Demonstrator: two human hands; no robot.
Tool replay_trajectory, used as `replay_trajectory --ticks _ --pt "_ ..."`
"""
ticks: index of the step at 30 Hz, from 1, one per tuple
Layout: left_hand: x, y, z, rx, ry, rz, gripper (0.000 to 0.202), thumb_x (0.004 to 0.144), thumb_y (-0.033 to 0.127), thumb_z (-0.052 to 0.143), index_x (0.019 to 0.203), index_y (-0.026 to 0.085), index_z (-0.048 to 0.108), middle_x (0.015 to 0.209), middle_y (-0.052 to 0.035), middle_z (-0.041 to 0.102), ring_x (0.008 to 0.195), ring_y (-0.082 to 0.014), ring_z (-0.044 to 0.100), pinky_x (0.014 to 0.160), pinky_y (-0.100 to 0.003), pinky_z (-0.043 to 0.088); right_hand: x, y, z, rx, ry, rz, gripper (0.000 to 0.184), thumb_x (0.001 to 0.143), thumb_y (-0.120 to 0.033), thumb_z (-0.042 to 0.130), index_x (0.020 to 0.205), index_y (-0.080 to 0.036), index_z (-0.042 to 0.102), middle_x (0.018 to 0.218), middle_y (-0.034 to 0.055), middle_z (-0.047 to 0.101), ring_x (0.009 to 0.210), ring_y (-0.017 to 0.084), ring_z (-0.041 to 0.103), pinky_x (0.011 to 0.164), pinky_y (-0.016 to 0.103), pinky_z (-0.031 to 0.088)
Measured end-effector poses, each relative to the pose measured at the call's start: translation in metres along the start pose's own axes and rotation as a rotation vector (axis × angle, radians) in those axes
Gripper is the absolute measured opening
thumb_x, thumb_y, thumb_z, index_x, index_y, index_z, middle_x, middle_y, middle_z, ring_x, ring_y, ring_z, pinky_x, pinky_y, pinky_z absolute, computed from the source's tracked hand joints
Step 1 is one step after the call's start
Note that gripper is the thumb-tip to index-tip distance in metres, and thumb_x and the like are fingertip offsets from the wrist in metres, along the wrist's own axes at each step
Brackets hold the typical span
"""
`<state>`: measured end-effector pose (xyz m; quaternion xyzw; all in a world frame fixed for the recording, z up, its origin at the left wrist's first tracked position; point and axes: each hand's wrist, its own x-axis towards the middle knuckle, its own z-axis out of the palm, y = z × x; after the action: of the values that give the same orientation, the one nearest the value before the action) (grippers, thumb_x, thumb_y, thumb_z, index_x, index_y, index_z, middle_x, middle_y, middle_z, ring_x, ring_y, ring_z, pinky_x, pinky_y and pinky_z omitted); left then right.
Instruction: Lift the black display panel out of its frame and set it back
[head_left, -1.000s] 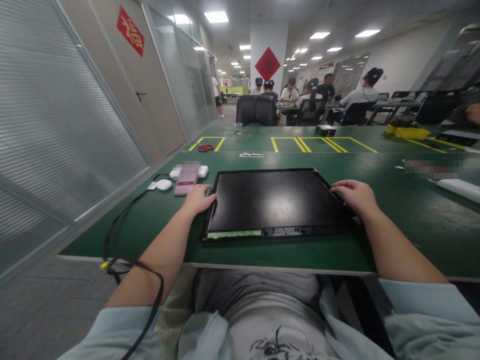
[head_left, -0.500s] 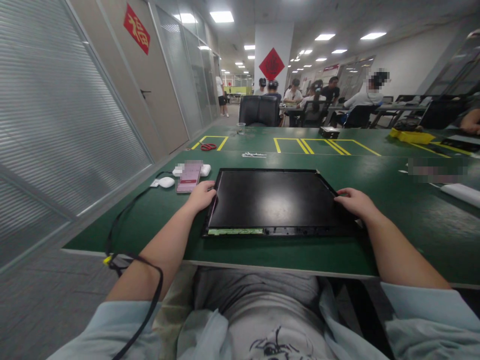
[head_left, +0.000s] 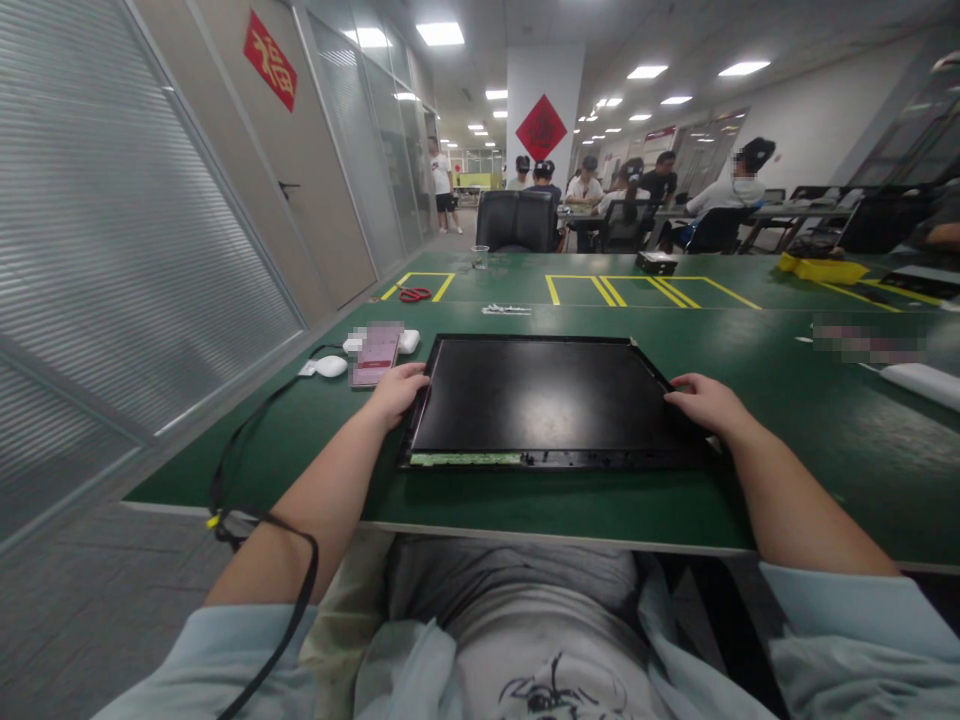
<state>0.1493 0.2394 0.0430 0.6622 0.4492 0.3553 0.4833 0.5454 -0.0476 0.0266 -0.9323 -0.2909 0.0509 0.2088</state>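
Observation:
A flat black monitor panel (head_left: 540, 395) lies face up on the green table (head_left: 795, 440) right in front of me. A thin green circuit strip (head_left: 465, 459) shows along its near edge. My left hand (head_left: 394, 392) rests on the panel's left edge with its fingers curled over the rim. On the right edge lies my right hand (head_left: 705, 402), fingers laid along the frame and gripping it. Both forearms reach forward over the table's near edge.
Left of the panel lie a pink phone (head_left: 375, 355), a white earbud case (head_left: 330, 366) and a black cable (head_left: 240, 440) that hangs off the table. Farther back are red scissors (head_left: 411, 294), a glass cup (head_left: 481, 256), a black box (head_left: 654, 262) and a yellow tray (head_left: 825, 268). Several people sit beyond.
Both hands stay on the panel's side edges. The panel's near-left corner has shifted slightly left, and my view has moved a little.

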Motion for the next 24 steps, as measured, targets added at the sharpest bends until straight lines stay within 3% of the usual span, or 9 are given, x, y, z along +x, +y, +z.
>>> replay_trajectory --ticks 3,7,15,21,24 --pt "-0.004 0.008 0.002 -0.155 -0.040 -0.192 0.052 0.072 0.013 0.070 0.124 0.012 0.067 0.070 -0.0061 0.072 0.056 -0.0210 0.067 0.059 -0.035 0.059 -0.001 -0.001 -0.001 -0.012 0.000 0.014 0.039 0.081 -0.033 0.067 0.115 -0.016 0.071 0.101 0.0106 0.073 0.093 0.027 0.070 0.077 0.034 0.052" --pt "-0.007 0.017 0.005 -0.306 -0.019 -0.275 0.057 0.076 0.004 0.065 0.133 0.010 0.061 0.061 -0.0018 0.067 0.045 -0.0156 0.060 0.048 -0.027 0.053 -0.002 -0.003 -0.001 -0.019 0.011 0.018 0.037 0.080 -0.034 0.068 0.113 -0.018 0.071 0.101 0.0106 0.073 0.092 0.027 0.070 0.076 0.034 0.053" --pt "-0.006 0.018 0.004 -0.508 -0.064 -0.274 0.067 0.080 0.001 0.062 0.144 0.014 0.050 0.070 -0.0027 0.072 0.045 -0.0148 0.063 0.045 -0.025 0.052 0.002 0.003 0.003 0.004 -0.003 -0.017 0.040 0.080 -0.034 0.067 0.116 -0.016 0.070 0.103 0.0117 0.073 0.092 0.028 0.070 0.077 0.036 0.053" --pt "-0.005 0.014 0.002 -0.520 -0.098 -0.253 0.091 0.070 0.011 0.082 0.151 0.024 0.042 0.079 -0.0034 0.076 0.047 -0.0165 0.066 0.047 -0.027 0.054 0.002 0.004 0.003 0.010 0.012 -0.022 0.038 0.078 -0.034 0.067 0.112 -0.017 0.071 0.098 0.0104 0.074 0.089 0.028 0.070 0.075 0.036 0.053" --pt "-0.004 0.013 0.002 -0.534 -0.083 -0.237 0.093 0.067 0.016 0.087 0.149 0.023 0.045 0.078 -0.0034 0.076 0.048 -0.0167 0.067 0.047 -0.027 0.054 0.002 0.004 0.003 0.009 0.011 -0.017 0.038 0.078 -0.035 0.067 0.112 -0.018 0.071 0.096 0.0101 0.074 0.088 0.028 0.070 0.074 0.035 0.053"
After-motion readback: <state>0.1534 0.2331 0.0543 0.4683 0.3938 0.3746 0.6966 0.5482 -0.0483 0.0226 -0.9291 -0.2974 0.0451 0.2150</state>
